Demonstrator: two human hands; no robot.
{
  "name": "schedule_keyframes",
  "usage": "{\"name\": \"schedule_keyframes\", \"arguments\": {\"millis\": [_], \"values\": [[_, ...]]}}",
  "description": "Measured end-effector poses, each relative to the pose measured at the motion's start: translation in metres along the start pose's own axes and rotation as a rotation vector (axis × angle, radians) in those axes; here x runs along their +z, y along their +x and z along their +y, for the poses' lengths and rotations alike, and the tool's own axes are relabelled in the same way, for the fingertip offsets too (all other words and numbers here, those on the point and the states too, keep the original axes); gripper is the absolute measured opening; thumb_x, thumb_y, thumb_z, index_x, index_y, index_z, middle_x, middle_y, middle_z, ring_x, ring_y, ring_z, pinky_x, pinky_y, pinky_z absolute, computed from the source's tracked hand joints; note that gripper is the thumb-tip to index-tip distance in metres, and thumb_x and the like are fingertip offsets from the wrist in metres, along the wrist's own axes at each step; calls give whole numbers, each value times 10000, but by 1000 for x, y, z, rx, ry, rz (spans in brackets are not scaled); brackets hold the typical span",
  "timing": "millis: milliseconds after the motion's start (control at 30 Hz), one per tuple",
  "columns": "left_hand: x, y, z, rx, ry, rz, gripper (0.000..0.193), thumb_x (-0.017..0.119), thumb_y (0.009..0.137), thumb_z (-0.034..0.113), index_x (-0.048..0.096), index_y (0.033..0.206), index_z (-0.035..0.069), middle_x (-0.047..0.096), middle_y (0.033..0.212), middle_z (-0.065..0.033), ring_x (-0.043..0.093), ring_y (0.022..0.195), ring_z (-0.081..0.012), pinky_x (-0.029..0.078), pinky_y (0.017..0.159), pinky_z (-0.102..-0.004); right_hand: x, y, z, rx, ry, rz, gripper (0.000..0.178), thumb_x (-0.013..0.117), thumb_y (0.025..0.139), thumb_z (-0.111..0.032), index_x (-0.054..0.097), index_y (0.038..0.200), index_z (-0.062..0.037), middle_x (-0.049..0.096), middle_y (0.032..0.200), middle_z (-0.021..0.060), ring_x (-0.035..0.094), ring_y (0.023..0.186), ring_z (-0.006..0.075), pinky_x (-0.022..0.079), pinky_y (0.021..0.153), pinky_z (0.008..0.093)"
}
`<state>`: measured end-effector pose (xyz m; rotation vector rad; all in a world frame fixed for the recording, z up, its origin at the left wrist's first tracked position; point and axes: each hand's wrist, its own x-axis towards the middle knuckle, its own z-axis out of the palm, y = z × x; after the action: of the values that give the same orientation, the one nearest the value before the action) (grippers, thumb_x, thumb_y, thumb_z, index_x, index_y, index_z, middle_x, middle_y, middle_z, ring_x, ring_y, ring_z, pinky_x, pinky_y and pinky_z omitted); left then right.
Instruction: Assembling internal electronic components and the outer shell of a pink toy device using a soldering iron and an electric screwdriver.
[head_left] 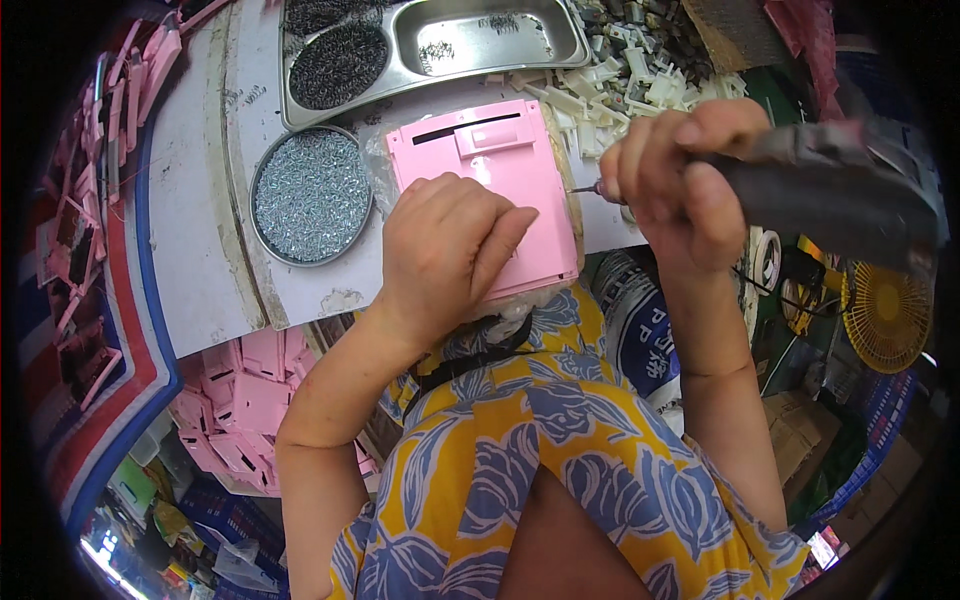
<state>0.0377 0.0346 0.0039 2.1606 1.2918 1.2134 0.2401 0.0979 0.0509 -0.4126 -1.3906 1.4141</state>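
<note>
A pink plastic housing panel (535, 228) with a dark slot and a raised block at its far end lies in front of me at the table's near edge. Over its left half rests my left hand (445, 240), fingers curled under and thumb stretched along the panel; whatever the fingers hold is hidden. My right hand (675, 185) is closed around a dark electric screwdriver (830, 195). The driver's thin bit points left, its tip close to the panel's right edge; whether they touch I cannot tell.
A round dish of small silvery screws (312, 195) stands left of the panel. Behind are a metal tray (480, 62) with black springs (338, 68) and a heap of white plastic parts (630, 75). Pink parts (245, 400) fill a box below left. A yellow fan (885, 315) is at right.
</note>
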Motion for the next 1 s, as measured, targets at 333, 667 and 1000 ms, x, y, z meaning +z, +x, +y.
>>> {"name": "schedule_keyframes", "arguments": {"millis": [333, 667, 1000], "values": [[0, 3, 0, -76, -67, -125, 153, 762, 813, 71, 613, 778, 59, 587, 717, -80, 552, 656, -272, 422, 651, -374, -2, -4, 24, 117, -216, 19, 202, 713, 863, -95, 547, 960, -35, 564, 723, 39, 522, 608, 115, 449, 578, 284], [7, 1, 4, -95, -139, -66, 129, 766, 808, 118, 672, 883, 74, 662, 805, -69, 621, 754, -275, 449, 742, -393, 27, 16, -22, 103, 91, -90, 324, 663, 972, -350, 483, 1135, -135, 470, 638, -22, 449, 529, 108, 459, 575, 299], [-40, 5, -35, -122, 289, 252, 164, 782, 798, 187, 704, 910, 97, 660, 930, -66, 620, 923, -290, 411, 899, -410, 0, 43, 8, -63, 125, -56, 263, 609, 951, -157, 496, 1176, -78, 465, 663, 48, 469, 565, 163, 455, 589, 356]]}}
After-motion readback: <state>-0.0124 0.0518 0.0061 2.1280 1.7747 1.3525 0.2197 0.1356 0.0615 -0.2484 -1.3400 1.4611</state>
